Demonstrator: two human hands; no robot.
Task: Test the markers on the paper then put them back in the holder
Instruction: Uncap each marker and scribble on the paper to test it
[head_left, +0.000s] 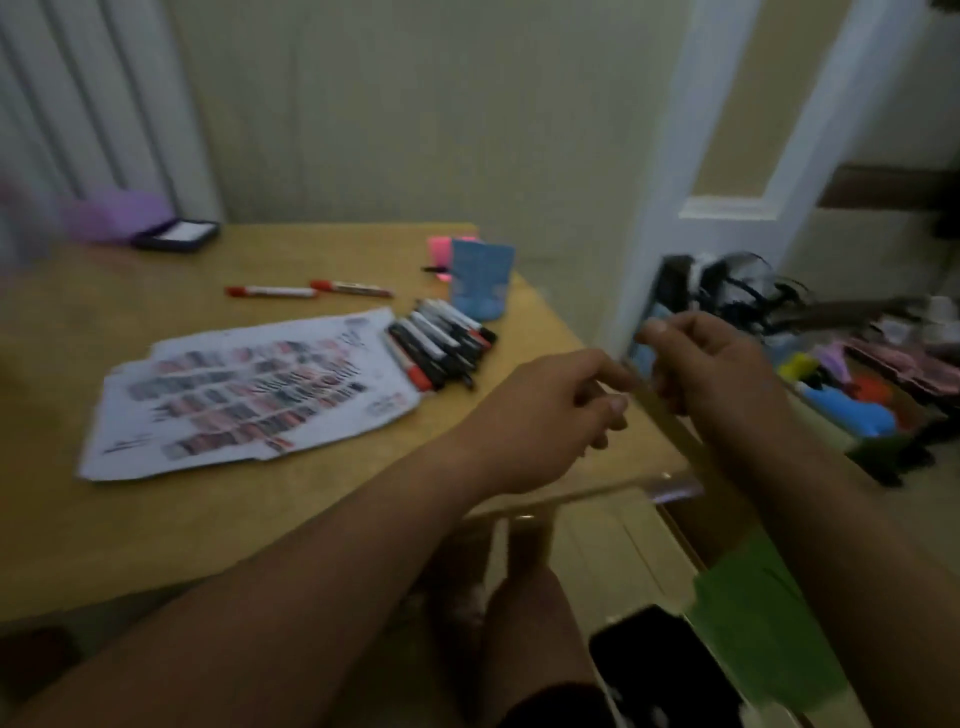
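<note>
Left hand (561, 410) and right hand (711, 364) curled over the table (156, 519) right edge, grip indiscernible in blur, markers (441, 343) heaped against scribbled paper (249, 384), writing illegible

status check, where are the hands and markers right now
Left grip and right grip curled over table right edge, hold unclear in blur. Markers piled between paper and blue holder, two red markers apart. Path to pile open.

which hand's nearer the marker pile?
Left. The left hand is right of the marker pile, over the table; the right hand is farther right, beyond its edge.
</note>
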